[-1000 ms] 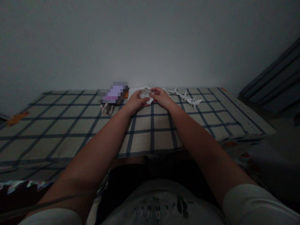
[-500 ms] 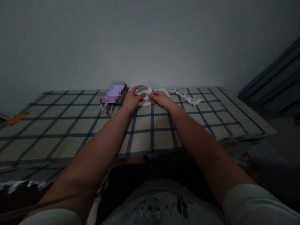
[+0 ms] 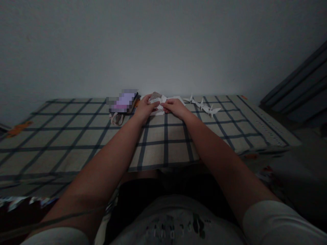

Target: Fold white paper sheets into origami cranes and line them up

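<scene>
Near the wall, both hands meet over a small piece of folded white paper (image 3: 164, 99). My left hand (image 3: 146, 107) curls around its left side, thumb pressed toward the paper. My right hand (image 3: 174, 106) pinches the paper's right side between thumb and fingertips. The paper's exact folds are too small and partly covered to make out. Flat white paper (image 3: 156, 112) lies under the hands, and another white sheet (image 3: 180, 99) shows behind the right hand. Several folded white paper cranes (image 3: 211, 110) stand in a row to the right of my right hand.
A checked cloth (image 3: 178, 149) covers the table. Left of my left hand, a phone (image 3: 124, 101) leans at an angle, its screen blurred, with a pale looped strap (image 3: 117, 118) in front. The wall (image 3: 163, 47) rises directly behind. A dark curtain (image 3: 301, 81) hangs at right.
My left thumb and fingers have shifted slightly on the folded paper, closer to the right fingertips. Everything else stays in place.
</scene>
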Available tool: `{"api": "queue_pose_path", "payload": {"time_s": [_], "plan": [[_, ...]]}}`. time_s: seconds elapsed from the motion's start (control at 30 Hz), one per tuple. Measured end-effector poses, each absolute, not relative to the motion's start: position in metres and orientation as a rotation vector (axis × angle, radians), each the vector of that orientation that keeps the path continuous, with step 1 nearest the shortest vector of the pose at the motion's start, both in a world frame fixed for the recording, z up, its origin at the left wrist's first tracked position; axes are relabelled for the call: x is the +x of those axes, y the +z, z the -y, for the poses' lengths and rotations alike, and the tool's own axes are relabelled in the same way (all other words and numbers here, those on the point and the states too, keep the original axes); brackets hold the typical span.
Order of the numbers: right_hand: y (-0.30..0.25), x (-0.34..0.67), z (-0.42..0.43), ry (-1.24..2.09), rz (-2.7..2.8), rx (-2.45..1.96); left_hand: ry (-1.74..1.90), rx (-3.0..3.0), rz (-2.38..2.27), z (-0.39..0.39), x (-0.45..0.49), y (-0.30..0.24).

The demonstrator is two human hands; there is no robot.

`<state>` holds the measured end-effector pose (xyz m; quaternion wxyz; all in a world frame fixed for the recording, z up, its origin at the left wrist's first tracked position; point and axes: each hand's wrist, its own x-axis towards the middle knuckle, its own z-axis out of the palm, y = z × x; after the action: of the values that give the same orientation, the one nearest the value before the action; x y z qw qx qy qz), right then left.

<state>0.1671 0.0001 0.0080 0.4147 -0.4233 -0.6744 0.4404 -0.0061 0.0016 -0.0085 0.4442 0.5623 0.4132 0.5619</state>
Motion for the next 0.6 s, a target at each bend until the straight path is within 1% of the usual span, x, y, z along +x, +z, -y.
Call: {"api": "queue_pose_path", "payload": {"time_s": [0.23, 0.47, 0.6], "plan": [[0.0075, 0.1667, 0.0000, 1.107, 1.719, -1.045, 1.392, 1.378, -0.995, -0.0052, -0.0075, -0.0101], [0.0096, 0.1661, 0.0022, 1.252, 1.673, -1.015, 1.475, 1.367, -0.940, -0.0100, -0.0058, -0.0119], [0.0088, 0.1664, 0.0013, 1.271, 1.658, -1.023, 1.471, 1.382, -0.924, -0.0106, -0.0060, -0.0131]]}}
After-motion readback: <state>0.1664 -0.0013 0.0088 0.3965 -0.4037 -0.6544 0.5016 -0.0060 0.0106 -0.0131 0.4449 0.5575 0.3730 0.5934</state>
